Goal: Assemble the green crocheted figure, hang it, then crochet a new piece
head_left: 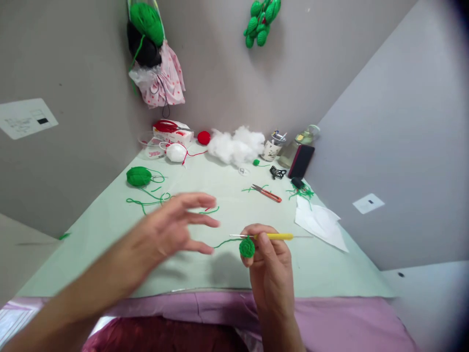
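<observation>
My right hand [273, 264] grips a crochet hook [280, 236] with a yellow handle, its metal tip pointing left. Pinched in the same hand is a small round green crochet piece [246, 248]. A strand of green yarn [226, 242] runs left from that piece towards my left hand [179, 222]. The fingers of my left hand are spread apart, slightly blurred, above the table. Whether the strand touches a left finger is hard to make out. A green yarn ball [138, 176] lies farther back on the left, with loose loops beside it.
Orange thread snips [267, 193] lie beyond my right hand. White stuffing [236, 145], a red yarn ball [203, 138] and a white yarn ball [176, 153] sit along the back. A phone [301, 161] leans at the right, behind white paper [320, 222]. Walls enclose both sides.
</observation>
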Motion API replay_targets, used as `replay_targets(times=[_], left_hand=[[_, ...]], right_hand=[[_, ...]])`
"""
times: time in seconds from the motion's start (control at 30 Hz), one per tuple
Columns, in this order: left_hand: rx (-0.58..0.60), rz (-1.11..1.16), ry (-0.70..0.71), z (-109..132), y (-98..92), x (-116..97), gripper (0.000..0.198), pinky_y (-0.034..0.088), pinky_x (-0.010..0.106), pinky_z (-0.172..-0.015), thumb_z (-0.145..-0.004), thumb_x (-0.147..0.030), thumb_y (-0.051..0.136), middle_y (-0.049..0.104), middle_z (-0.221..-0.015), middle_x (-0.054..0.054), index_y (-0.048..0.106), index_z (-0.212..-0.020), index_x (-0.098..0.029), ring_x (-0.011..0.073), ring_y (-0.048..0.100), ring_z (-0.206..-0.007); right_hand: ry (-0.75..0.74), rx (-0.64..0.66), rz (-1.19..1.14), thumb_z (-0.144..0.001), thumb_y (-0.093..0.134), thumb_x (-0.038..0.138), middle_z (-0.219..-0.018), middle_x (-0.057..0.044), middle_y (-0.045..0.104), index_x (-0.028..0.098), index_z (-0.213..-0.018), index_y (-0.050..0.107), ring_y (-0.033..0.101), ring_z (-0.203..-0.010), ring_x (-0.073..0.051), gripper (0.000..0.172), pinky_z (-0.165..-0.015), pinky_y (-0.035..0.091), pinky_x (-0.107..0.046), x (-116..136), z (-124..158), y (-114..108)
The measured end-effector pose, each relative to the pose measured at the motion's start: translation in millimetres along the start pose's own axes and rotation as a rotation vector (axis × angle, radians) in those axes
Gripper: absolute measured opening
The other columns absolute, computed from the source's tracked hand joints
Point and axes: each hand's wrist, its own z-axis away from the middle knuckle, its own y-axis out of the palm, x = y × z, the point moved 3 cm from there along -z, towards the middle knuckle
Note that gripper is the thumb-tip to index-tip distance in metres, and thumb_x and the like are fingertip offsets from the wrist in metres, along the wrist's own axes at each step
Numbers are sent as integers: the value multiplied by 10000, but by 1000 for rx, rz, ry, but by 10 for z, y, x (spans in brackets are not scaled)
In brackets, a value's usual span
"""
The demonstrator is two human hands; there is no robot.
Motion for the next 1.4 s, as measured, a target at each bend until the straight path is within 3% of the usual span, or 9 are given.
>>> replay_targets(times=[0.03, 0.1, 0.23, 0.3, 0.37, 0.47, 0.6, 0.73, 1.4], left_hand=[[133, 135, -77, -11, 145, 118, 545, 596, 464, -876, -886, -618, 656, 514, -1533, 84, 639, -1351, -335, 396, 549, -1308], [132, 336, -154, -60, 338, 302, 563, 550, 500, -997, -935, -646, 565, 393, -1630, 58, 565, -1422, -366, 373, 417, -1448], [-17, 558, -97, -198, 506, 426, 466, 365, 510, -1193, -1042, -561, 391, 659, -1382, 49, 744, -1002, -259, 285, 431, -1460], [-80, 412, 21, -228, 480, 420, 630, 258, 479, -1249, -1072, -501, 334, 767, -1126, 51, 632, -598, -212, 265, 486, -1417], [-86, 67, 177, -211, 440, 409, 663, 133, 462, -1280, -1073, -459, 365, 780, -1062, 52, 570, -496, -208, 266, 487, -1405], [-41, -300, 251, -144, 429, 469, 358, 133, 462, -1266, -1016, -414, 539, 727, -1241, 54, 785, -837, -226, 282, 441, -1415], [80, 4, -146, -82, 537, 648, 377, 528, 320, -803, -945, -423, 661, 715, -937, 28, 691, -1280, -253, 183, 645, -867], [-25, 261, -300, -71, 614, 674, 528, 406, 208, -485, -844, -382, 788, 577, -714, -41, 643, -1319, -205, 90, 501, -558], [-21, 376, -294, -85, 543, 604, 396, 510, 258, -714, -899, -294, 742, 659, -808, -1, 667, -1272, -184, 126, 640, -726]], right_hand=[[-17, 0, 2, -924, 697, 347, -838, -28, 705, 222, -861, 795, 493, -513, -42, 171, -487, 415, -193, -1, 14, 15], [-63, 7, 15, -938, 684, 337, -859, -22, 703, 235, -893, 795, 500, -515, -40, 157, -509, 431, -205, -9, 55, 51], [-119, 62, 67, -966, 647, 305, -896, -25, 707, 251, -935, 790, 561, -561, -65, 155, -516, 429, -225, -53, 139, 117], [-128, 55, 77, -973, 636, 297, -899, -26, 709, 254, -943, 787, 571, -577, -76, 161, -505, 424, -225, -66, 152, 113], [-137, 16, 71, -970, 638, 296, -894, -25, 710, 255, -939, 785, 572, -587, -83, 156, -505, 430, -224, -67, 144, 76], [-129, -33, 74, -955, 660, 295, -885, -27, 708, 246, -939, 782, 579, -613, -99, 133, -547, 462, -241, -75, 122, -6], [-106, -24, 132, -960, 647, 288, -891, -33, 700, 238, -962, 771, 589, -676, -129, 134, -638, 486, -286, -118, 124, -89], [-147, 4, 223, -970, 624, 262, -898, -27, 687, 239, -968, 773, 577, -678, -129, 151, -636, 473, -286, -141, 141, -118], [-37, 81, 15, -1005, 562, 319, -867, -35, 752, 221, -903, 742, 643, -604, -114, 230, -583, 537, -256, -40, 37, -76]])
